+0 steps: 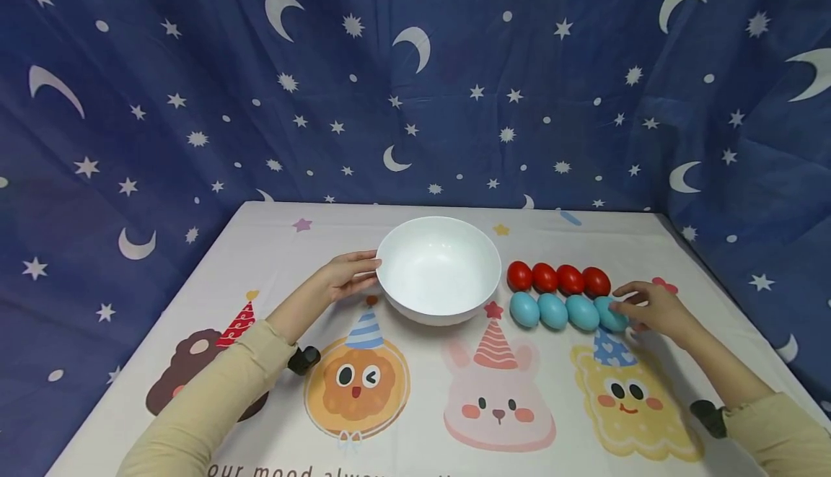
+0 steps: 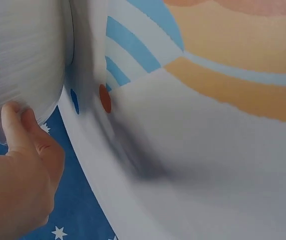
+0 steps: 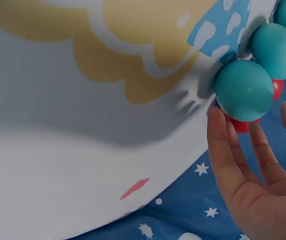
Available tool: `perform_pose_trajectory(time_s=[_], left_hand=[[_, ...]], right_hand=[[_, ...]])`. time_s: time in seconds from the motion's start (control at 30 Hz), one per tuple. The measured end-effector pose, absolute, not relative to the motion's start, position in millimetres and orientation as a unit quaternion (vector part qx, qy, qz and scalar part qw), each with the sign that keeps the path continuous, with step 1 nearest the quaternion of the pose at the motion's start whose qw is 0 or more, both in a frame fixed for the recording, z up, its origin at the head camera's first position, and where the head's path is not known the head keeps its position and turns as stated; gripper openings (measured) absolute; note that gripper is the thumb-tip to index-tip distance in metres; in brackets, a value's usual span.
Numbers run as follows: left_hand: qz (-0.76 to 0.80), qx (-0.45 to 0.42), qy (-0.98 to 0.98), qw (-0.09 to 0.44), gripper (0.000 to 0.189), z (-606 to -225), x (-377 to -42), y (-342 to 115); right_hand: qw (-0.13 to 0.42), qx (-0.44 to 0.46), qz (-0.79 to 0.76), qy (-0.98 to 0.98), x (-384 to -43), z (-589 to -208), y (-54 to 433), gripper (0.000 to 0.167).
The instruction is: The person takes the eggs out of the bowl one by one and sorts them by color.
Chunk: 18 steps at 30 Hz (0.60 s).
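Note:
A white bowl (image 1: 438,268) stands upright on the table, with nothing inside it. My left hand (image 1: 353,275) rests fingertips against the outside of its left wall; in the left wrist view, those fingers (image 2: 17,130) touch the bowl's side (image 2: 22,55). To the right of the bowl lie a row of several red eggs (image 1: 570,280) and, nearer me, a row of several light blue eggs (image 1: 553,311). My right hand (image 1: 656,309) is at the rightmost blue egg (image 3: 244,90), fingers spread and loosely bent beside it. Whether they touch it I cannot tell.
A white tablecloth (image 1: 415,405) printed with cartoon party faces covers the table. Behind it hangs a dark blue curtain (image 1: 415,102) with moons and stars. A black band (image 1: 303,360) is on the left wrist, another (image 1: 709,418) on the right.

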<state>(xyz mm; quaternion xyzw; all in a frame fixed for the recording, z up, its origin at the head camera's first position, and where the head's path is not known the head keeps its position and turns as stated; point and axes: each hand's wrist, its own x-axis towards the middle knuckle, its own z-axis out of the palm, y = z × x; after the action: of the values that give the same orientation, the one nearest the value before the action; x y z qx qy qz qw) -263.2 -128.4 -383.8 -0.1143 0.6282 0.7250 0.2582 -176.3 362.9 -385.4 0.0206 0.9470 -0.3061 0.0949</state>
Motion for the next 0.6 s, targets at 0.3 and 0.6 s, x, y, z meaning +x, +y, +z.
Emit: perform_pose_trajectory(time_s=[0.3,0.6], left_hand=[[0.714,-0.102,0.635,0.277,0.052,-375.4,-273.0,-136.6],[0.643,-0.090,0.718,0.249,0.050,-368.6,-273.0,-158.7]], right_hand=[[0.096,0.007,-0.300,0.949,-186.3,-383.5,363.0,0.049],[0.082,-0.012,-0.255,0.963,-194.4,-373.9,372.1,0.040]])
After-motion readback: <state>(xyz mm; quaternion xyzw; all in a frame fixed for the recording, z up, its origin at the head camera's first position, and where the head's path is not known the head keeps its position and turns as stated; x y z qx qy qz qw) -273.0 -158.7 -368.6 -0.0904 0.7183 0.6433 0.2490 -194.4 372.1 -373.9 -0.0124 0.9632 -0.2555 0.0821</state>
